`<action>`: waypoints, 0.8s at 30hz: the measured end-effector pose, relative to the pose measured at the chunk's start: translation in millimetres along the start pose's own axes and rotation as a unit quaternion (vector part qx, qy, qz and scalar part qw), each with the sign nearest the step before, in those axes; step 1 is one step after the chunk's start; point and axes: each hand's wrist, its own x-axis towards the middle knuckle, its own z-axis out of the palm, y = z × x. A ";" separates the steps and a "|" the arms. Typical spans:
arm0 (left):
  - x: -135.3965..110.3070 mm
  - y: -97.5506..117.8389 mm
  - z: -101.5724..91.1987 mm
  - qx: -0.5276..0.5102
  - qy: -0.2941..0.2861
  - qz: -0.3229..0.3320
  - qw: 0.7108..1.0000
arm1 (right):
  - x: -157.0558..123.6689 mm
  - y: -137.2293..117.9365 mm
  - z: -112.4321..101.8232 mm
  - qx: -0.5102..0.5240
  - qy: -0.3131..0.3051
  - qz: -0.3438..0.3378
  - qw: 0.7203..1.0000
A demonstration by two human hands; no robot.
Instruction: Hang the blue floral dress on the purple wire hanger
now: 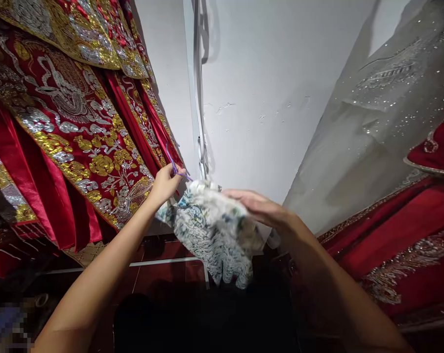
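Observation:
Pinched in the fingers of my left hand (166, 182) is a thin purple hanger (175, 168), its upper end sticking up past my thumb. From it hangs a small garment (210, 225), white with a blue-green and grey pattern and crinkled fabric, tilted and partly blurred. My right hand (257, 203) lies along the garment's upper right side, fingers stretched out and blurred by motion. Whether those fingers press on the cloth I cannot tell.
Red robes with gold and silver embroidery (97, 127) hang close on the left. A sparkly white gown (357, 137) and a red embroidered garment (402, 235) hang at right. Behind is a white wall (259, 98) with a metal upright (197, 88). A pale rail (163, 261) runs low over red floor tiles.

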 end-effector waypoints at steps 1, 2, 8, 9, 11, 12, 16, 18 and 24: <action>-6.6 -2.2 1.3 -0.021 -0.016 0.010 1.000 | -2.6 2.2 1.1 0.000 -0.093 0.027 0.995; -14.2 -3.3 2.7 -0.039 -0.029 0.023 0.999 | -4.4 5.6 0.4 -0.012 -0.154 0.049 0.987; -56.8 26.6 4.5 -0.117 -0.072 0.087 0.987 | 3.7 48.8 -9.1 -0.111 0.116 0.011 0.987; -62.2 37.0 2.8 -0.134 -0.084 0.090 0.983 | 6.8 56.5 -9.4 -0.125 0.156 -0.001 0.980; -72.4 59.2 -1.6 -0.164 -0.105 0.087 0.977 | 12.5 67.7 -8.6 -0.148 0.193 -0.014 0.970; -77.1 70.0 -4.1 -0.184 -0.118 0.081 0.973 | 14.8 70.8 -7.4 -0.152 0.202 -0.018 0.967; -87.5 99.9 -12.8 -0.320 -0.173 0.007 0.931 | 18.5 72.0 3.0 -0.104 0.168 -0.025 0.980; -85.1 100.5 -16.6 -0.359 -0.194 -0.022 0.913 | 14.7 72.8 7.7 -0.060 0.129 -0.010 0.990; -75.1 43.4 -28.5 -0.003 -0.108 -0.033 0.994 | -20.2 87.8 -23.0 0.086 0.287 -0.005 0.954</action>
